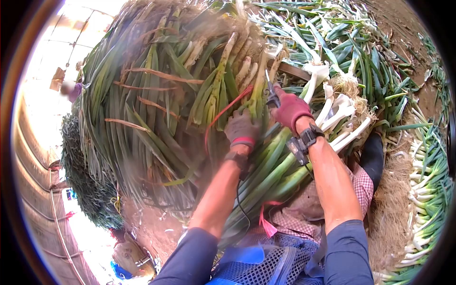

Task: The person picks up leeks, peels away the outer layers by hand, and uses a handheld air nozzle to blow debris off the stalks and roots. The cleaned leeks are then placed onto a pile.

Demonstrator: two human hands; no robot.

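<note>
My left hand [242, 127], in a dark glove with a red cuff, is closed round the leafy part of a leek [257, 97] at the edge of a large leek heap [156, 95]. Just right of it, my right hand [290, 110], in a red glove, grips a small hand tool [272, 99] with a dark body and a thin metal blade pointing up beside the leek's root end. A red strap [223, 111] runs across the heap near my left hand. Trimmed leeks with white stems [339, 114] lie across my lap, under my right wrist.
A pile of cut leaves [332, 33] lies at the back right. Along the right edge runs a row of trimmed leeks [422, 190], beside a strip of root waste [392, 204]. Another leek stack [88, 175] stands at left, near the curved tunnel wall [35, 175].
</note>
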